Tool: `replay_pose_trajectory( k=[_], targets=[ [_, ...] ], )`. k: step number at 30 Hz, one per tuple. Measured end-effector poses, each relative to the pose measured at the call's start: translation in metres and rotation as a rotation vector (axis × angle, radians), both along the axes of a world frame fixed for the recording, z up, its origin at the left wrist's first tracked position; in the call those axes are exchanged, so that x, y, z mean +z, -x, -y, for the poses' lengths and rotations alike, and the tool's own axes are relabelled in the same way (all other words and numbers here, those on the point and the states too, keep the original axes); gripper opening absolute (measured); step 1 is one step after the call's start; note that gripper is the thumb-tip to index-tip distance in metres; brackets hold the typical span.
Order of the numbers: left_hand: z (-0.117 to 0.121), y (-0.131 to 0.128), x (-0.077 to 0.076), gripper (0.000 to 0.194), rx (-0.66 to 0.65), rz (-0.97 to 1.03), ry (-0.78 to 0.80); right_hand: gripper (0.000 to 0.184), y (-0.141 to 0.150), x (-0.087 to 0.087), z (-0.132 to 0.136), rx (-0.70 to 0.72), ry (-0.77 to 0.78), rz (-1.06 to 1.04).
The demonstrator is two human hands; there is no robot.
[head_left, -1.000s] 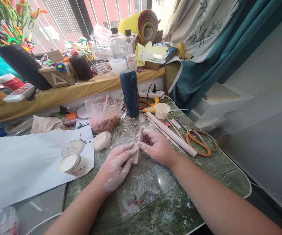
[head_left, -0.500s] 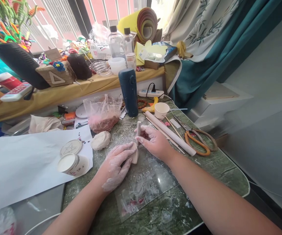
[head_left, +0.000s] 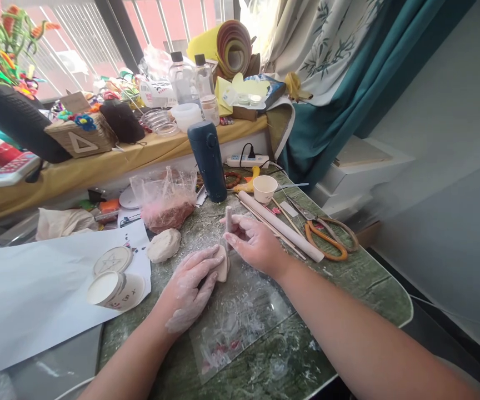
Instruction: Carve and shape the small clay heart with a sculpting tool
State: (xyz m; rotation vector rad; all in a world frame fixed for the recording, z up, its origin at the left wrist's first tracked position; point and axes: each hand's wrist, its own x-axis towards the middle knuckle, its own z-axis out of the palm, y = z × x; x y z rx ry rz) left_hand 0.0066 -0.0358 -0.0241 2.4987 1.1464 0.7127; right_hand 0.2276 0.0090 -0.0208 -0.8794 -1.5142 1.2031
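A flat, pale piece of clay [head_left: 223, 268] lies on a clear plastic sheet [head_left: 240, 328] dusted with white powder. My left hand [head_left: 192, 286], whitened with powder, rests over the clay's left side, fingers stretched out and thumb apart, hiding part of it. Pinched in my right hand [head_left: 254, 241] is a short greyish stick [head_left: 228, 225], held upright at the clay's far right edge. Whether the stick's lower end touches the clay I cannot tell. Left of the stick, a rounded lump of clay [head_left: 164, 245] sits on the green table.
A blue flask [head_left: 207, 161] stands behind my hands, beside a bag of reddish material [head_left: 165, 203]. To the right lie a pale rolling pin [head_left: 284, 228], thin sticks, scissors [head_left: 327, 244] and a paper cup [head_left: 265, 190]. A tub of white powder [head_left: 117, 290] sits on white paper [head_left: 35, 294] at left.
The whole view has shifted, with things appearing slightly farther left. My hands keep nearly the same places around the clay, and the stick is still in my right hand.
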Motion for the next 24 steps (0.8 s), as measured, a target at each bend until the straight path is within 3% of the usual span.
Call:
replay_pose_trajectory(
  k=[8,14,19,24],
  targets=[
    [-0.001,-0.001,-0.001,0.035,0.012,-0.007,0.007,0.024,0.001,0.006,-0.001,-0.013,-0.073,0.111],
    [0.004,-0.002,0.003,0.032,0.017,-0.089,0.018,0.027,0.001,-0.002,-0.008,-0.217,-0.097,0.008],
    [0.009,-0.004,0.003,0.061,0.075,-0.165,0.0,0.021,-0.004,-0.006,-0.01,-0.283,-0.057,-0.098],
    [0.005,0.0,0.004,0.072,0.031,-0.119,-0.023,0.034,-0.003,-0.008,-0.007,-0.269,-0.01,-0.215]
  ],
)
